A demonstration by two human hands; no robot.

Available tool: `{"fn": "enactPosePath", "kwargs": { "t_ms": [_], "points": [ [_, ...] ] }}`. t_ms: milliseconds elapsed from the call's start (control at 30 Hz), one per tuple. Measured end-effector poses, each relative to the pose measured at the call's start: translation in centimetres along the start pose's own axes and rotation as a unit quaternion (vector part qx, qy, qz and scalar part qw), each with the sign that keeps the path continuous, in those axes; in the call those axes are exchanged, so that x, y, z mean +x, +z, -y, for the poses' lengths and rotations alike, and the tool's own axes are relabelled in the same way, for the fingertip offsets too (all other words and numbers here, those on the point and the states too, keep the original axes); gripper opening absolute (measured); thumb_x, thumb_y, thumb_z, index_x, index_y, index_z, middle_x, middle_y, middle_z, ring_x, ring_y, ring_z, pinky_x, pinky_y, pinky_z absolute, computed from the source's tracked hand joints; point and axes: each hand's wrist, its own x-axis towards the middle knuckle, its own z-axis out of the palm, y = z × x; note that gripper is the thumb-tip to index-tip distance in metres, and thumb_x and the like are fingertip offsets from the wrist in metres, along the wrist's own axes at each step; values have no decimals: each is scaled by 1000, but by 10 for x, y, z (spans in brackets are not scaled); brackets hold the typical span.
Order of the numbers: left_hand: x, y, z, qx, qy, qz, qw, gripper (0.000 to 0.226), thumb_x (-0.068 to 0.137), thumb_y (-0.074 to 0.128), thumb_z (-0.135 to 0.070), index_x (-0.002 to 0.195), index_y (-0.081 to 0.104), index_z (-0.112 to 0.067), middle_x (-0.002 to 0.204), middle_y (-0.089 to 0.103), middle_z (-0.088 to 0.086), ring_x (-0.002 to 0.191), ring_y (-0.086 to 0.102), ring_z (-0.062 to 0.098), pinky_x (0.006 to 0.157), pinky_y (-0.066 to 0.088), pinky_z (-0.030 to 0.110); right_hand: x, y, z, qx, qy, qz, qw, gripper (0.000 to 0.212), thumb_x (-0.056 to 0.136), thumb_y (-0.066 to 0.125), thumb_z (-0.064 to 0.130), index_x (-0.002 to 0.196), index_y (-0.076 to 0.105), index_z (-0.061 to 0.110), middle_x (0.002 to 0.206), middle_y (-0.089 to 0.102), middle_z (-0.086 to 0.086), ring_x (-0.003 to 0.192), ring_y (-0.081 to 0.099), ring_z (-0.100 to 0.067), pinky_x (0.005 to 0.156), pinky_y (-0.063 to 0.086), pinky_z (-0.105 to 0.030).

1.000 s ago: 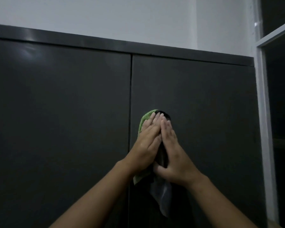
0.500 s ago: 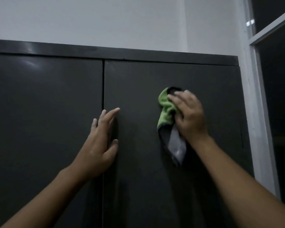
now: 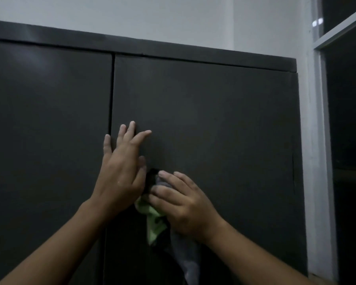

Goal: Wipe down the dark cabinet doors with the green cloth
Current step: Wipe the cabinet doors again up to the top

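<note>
The dark cabinet has a left door [image 3: 49,130] and a right door [image 3: 224,124], split by a vertical seam. My left hand [image 3: 121,171] lies flat with spread fingers across that seam, mostly on the right door. Just to its right and lower, my right hand [image 3: 185,204] holds the bunched green cloth [image 3: 154,223] against the right door. Its fingers curve over the cloth and its thumb is hidden. A grey part of the cloth hangs down below the hand.
The cabinet's top edge [image 3: 193,56] runs below a white wall [image 3: 132,17]. A white upright frame [image 3: 314,140] stands right of the cabinet, with a dark open shelf space [image 3: 349,120] beyond it.
My right hand carried the cloth down and left across the right door, close to my left hand. My left hand shifted right, across the seam. Before that both hands were together on the cloth.
</note>
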Motion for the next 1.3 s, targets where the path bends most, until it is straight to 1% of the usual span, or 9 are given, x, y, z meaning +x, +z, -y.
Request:
{"fn": "enactPosePath", "kwargs": {
  "t_ms": [133, 300, 433, 700, 833, 967, 1100, 1200, 1300],
  "points": [
    [-1, 16, -4, 136, 16, 18, 990, 63, 90, 39, -27, 153, 31, -24, 165, 7, 13, 153, -2, 28, 122, -5, 49, -36, -31, -55, -59, -9, 8, 998, 39, 99, 43, 16, 126, 68, 29, 130, 65, 9, 136, 49, -22, 108, 38, -48],
    [-2, 19, -6, 158, 5, 19, 987, 64, 89, 39, -30, 152, 32, -25, 165, 5, 11, 153, -5, 27, 122, -4, 51, -68, -93, -171, -100, 258, -87, 957, 44, 90, 48, 4, 127, 66, 19, 130, 65, -6, 128, 54, -32, 105, 40, -56],
    [-3, 20, -6, 173, 6, 16, 985, 64, 89, 38, -31, 153, 31, -24, 165, 6, 12, 152, -3, 30, 122, -2, 52, -87, -100, -176, -91, 391, -140, 905, 46, 89, 49, 2, 132, 62, 12, 131, 63, -12, 128, 52, -35, 116, 33, -50],
    [-13, 28, -11, 195, 14, 16, 981, 63, 92, 34, -34, 154, 30, -24, 165, 8, 13, 152, -2, 32, 122, -6, 49, -188, -55, -25, -32, 125, -1, 992, 33, 95, 60, 13, 126, 68, 19, 129, 66, -1, 131, 53, -33, 100, 48, -53],
    [-13, 27, -10, 199, 16, 20, 980, 64, 92, 34, -36, 154, 29, -25, 164, 9, 13, 152, -4, 31, 121, -8, 46, -180, -72, -58, -46, -8, 72, 996, 32, 99, 58, 21, 128, 68, 29, 130, 66, 7, 133, 53, -23, 105, 43, -50],
    [-13, 24, -8, 200, 26, 22, 979, 63, 92, 33, -38, 154, 30, -25, 164, 10, 13, 152, -2, 32, 122, -9, 45, -147, -91, -135, -64, 188, -43, 979, 36, 97, 53, 9, 130, 64, 21, 128, 65, -6, 131, 52, -30, 110, 37, -52],
    [-14, 27, -10, 197, 24, 15, 980, 64, 91, 34, -38, 153, 32, -25, 164, 11, 15, 152, 1, 35, 121, -7, 48, -130, -108, -174, -52, 398, -121, 908, 41, 95, 47, 8, 133, 61, 10, 136, 59, -11, 131, 50, -31, 116, 33, -44],
    [-15, 31, -12, 197, 29, 15, 980, 64, 90, 35, -36, 152, 35, -22, 162, 14, 18, 150, 4, 39, 119, -5, 55, -150, -93, -134, -74, 446, -141, 881, 43, 94, 45, 6, 134, 60, 7, 138, 58, -11, 133, 47, -27, 116, 32, -42],
    [-23, 37, -15, 212, 58, 29, 975, 63, 90, 33, -36, 151, 38, -19, 161, 18, 19, 150, 7, 41, 117, -1, 61, -206, -77, -66, -66, 433, -83, 895, 43, 95, 42, 8, 134, 60, 6, 141, 56, -9, 138, 44, -34, 121, 26, -40]
  ]
}}
